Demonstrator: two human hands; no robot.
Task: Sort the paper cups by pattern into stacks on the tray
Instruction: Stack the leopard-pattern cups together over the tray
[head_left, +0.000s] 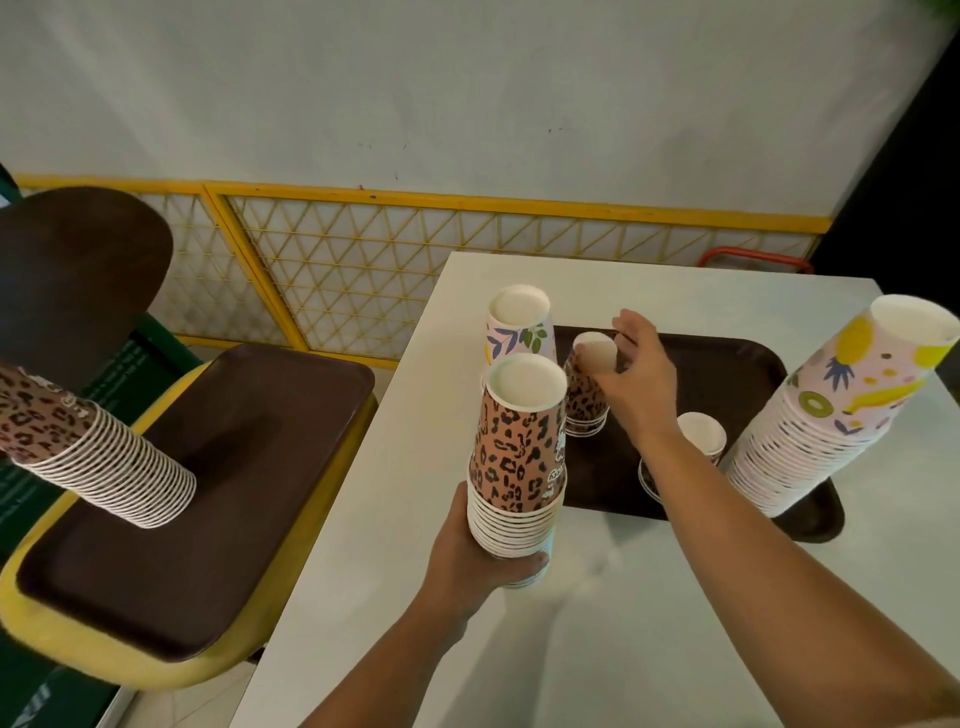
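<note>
The leopard-print stack (519, 457) stood upside down, bases up, its long axis near upright and leaning slightly toward twelve o'clock, gripped round its lower rims by the curled fingers of the left hand (478, 561) at the brown tray's (727, 374) nine o'clock edge. On the tray, the right hand (636, 374) pinched the top of a short leopard stack (584, 395), with a tall fruit-print stack (831, 410) at three o'clock. The white worktop (597, 623) stood before a yellow lattice (363, 260) and pale wall (467, 93).
</note>
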